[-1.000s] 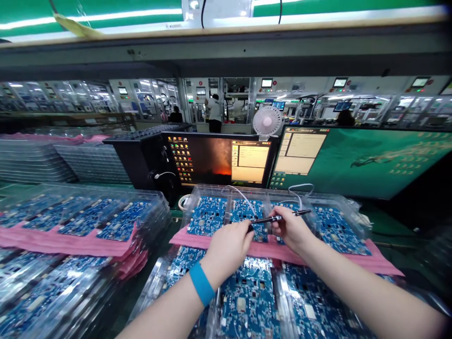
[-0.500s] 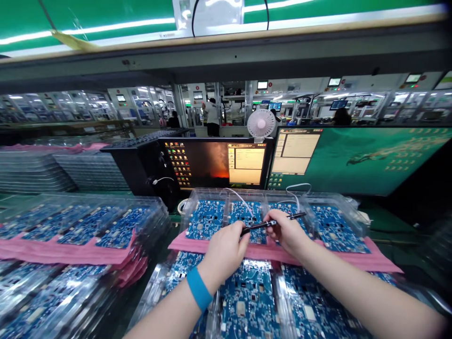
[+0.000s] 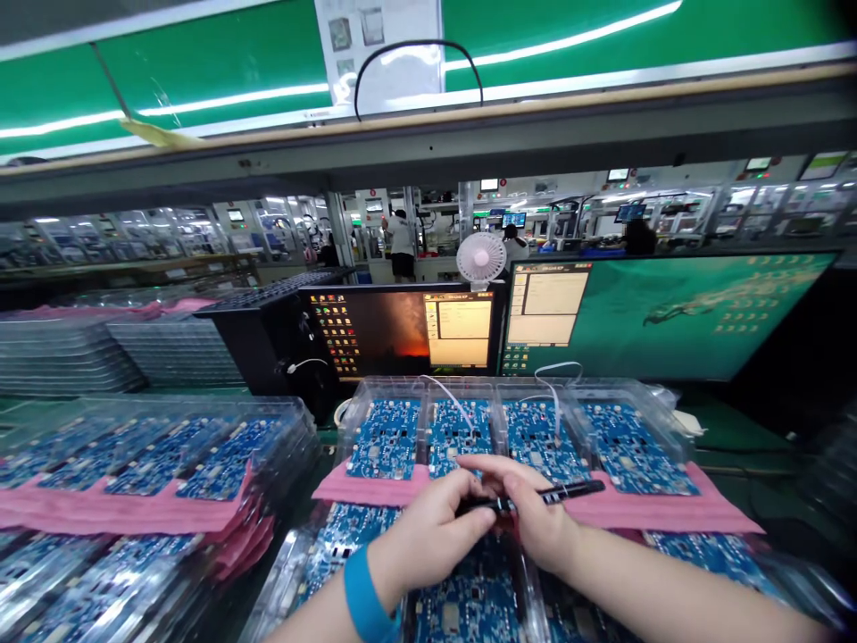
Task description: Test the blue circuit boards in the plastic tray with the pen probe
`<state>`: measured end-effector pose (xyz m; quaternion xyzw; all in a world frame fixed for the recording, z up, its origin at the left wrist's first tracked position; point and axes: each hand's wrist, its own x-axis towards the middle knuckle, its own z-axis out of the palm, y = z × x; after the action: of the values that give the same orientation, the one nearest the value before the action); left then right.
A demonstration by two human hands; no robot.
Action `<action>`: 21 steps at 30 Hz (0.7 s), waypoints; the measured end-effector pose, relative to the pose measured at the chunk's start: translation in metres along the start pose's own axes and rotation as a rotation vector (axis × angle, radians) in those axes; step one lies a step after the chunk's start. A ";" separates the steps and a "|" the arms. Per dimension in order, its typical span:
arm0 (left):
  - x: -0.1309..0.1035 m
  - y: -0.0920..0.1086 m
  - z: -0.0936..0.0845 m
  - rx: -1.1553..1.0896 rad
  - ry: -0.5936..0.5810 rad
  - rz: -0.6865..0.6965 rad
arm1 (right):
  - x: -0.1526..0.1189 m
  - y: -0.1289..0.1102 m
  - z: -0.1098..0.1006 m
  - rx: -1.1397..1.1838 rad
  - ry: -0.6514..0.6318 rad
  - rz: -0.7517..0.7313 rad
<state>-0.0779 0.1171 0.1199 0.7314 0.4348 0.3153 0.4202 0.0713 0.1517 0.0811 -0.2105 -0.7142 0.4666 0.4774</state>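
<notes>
My left hand [image 3: 438, 529] and my right hand [image 3: 539, 518] meet over the trays, closed on a slim black pen [image 3: 576, 490]. Its right end sticks out past my right hand; the left end is partly covered by my left fingers. A blue band [image 3: 367, 591] circles my left wrist. Just beyond my hands, blue circuit boards [image 3: 386, 439] lie in the pockets of a clear plastic tray [image 3: 499, 389]. White cables run to two of these boards. Under that tray a pink sheet [image 3: 660, 511] shows, and more boards [image 3: 461, 600] lie nearer me, partly hidden by my arms.
Left of me stand stacked trays of boards [image 3: 231, 457] with pink sheets. Two monitors [image 3: 395, 335] [image 3: 696, 313], a black computer case [image 3: 258, 348] and a small pink fan [image 3: 480, 259] stand behind. A shelf [image 3: 428, 147] spans overhead. Several people are in the background.
My hands have come closer together and lower, nearer to me, with the pen between them. My right hand now covers more of its middle. The view has tilted up slightly.
</notes>
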 end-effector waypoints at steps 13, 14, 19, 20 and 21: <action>0.008 -0.013 -0.004 0.403 0.141 0.100 | 0.013 0.004 -0.004 -0.221 0.020 0.199; 0.009 -0.014 -0.005 0.411 0.170 0.098 | 0.014 0.002 -0.006 -0.265 0.008 0.190; 0.029 -0.024 -0.017 0.585 0.359 -0.102 | 0.020 0.000 -0.013 -0.800 -0.231 0.097; 0.035 -0.026 -0.020 0.662 0.326 -0.151 | 0.020 0.001 -0.012 -0.920 -0.288 0.066; 0.042 -0.028 -0.023 0.722 0.281 -0.185 | 0.020 0.002 -0.011 -1.010 -0.331 0.035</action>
<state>-0.0897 0.1698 0.1096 0.7396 0.6350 0.1998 0.0991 0.0712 0.1728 0.0899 -0.3498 -0.9121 0.0994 0.1895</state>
